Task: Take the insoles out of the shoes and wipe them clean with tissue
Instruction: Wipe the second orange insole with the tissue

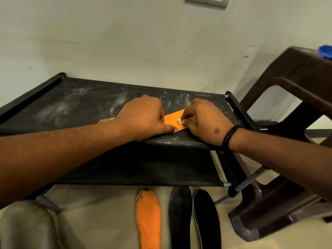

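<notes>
An orange insole [173,119] lies flat on the black fabric top of a rack [75,103]. My left hand [143,116] presses it down, fingers curled over its middle and thumb on its near edge. My right hand [204,121] pinches a small wad of white tissue [179,121] against the insole's surface. The insole's worn end [106,120] pokes out left of my left wrist. On the floor below lie another orange insole [149,220] and two black insoles [180,218] [206,221] side by side.
The rack top is dusty with white smears. A dark brown plastic chair [287,108] stands at the right with a blue object [326,52] on its seat. A white wall rises behind the rack. A grey rounded object [25,225] sits at the lower left.
</notes>
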A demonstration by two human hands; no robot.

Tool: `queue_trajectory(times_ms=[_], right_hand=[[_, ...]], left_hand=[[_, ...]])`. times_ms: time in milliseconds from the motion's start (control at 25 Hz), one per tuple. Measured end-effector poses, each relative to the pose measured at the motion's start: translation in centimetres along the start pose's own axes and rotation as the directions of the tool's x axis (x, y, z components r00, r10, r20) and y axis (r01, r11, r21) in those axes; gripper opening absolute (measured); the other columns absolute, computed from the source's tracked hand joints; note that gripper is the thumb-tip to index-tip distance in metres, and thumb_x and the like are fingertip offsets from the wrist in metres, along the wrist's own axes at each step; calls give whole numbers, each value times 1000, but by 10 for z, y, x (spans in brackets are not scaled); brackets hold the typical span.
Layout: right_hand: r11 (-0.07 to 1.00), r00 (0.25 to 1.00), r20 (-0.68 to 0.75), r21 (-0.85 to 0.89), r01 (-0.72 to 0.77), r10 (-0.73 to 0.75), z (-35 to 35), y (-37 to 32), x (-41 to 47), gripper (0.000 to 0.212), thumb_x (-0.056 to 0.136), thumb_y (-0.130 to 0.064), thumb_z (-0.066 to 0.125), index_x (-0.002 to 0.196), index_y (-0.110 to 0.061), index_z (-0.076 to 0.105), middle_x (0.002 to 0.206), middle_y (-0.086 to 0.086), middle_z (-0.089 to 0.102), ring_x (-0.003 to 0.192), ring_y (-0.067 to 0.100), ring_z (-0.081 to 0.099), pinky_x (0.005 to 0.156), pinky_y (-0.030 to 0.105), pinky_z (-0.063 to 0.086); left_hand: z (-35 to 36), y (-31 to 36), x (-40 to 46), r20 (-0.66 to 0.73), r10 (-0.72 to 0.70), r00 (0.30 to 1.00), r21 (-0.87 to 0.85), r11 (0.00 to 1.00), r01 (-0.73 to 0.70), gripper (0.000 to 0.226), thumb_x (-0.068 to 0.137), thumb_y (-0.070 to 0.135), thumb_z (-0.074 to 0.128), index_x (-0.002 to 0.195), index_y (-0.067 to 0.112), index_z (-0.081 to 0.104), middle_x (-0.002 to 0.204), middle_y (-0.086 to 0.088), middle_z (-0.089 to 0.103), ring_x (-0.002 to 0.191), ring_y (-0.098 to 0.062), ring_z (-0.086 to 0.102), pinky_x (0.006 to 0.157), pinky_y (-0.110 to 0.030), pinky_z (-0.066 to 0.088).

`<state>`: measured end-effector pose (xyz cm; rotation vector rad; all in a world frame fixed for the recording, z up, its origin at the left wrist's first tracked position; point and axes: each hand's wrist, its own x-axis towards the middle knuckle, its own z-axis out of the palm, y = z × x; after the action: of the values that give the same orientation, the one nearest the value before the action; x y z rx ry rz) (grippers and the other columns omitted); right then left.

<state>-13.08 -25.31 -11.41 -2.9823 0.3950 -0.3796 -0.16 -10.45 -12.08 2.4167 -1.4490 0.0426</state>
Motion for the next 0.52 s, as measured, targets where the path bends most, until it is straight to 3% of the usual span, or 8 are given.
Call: queue_trajectory(times_ms=[200, 360, 520], right_hand=[[990, 992, 55, 88, 109, -114, -1, -17, 6, 16, 88, -15, 65, 96, -17, 78, 93, -1, 71, 80, 9, 58, 68, 15, 41], [995, 998, 28, 88, -50, 48, 0, -4, 25, 9, 85, -22, 68, 90, -21, 75, 100, -1, 74, 96, 18, 66, 86, 36, 54], [980, 989, 146, 197, -24, -5, -2, -17, 18, 12, 89, -18, 65, 92, -15, 76, 94, -1, 74, 90, 12, 67, 83, 28, 54]], left_hand=[[0, -1, -1, 2, 16, 1000, 5, 1000, -16, 55, 69, 75, 65, 64, 20, 70, 81, 2, 73, 68, -15, 67, 64, -40, 59], [-1, 0, 0, 16, -12, 1000, 1, 1000, 12, 53, 70, 74, 68, 65, 22, 73, 83, 4, 75, 70, -13, 68, 65, -39, 59], [0, 0, -2, 21, -3, 1000, 9, 1000, 3, 57, 66, 76, 62, 64, 20, 72, 79, 3, 74, 63, -14, 67, 60, -40, 59]])
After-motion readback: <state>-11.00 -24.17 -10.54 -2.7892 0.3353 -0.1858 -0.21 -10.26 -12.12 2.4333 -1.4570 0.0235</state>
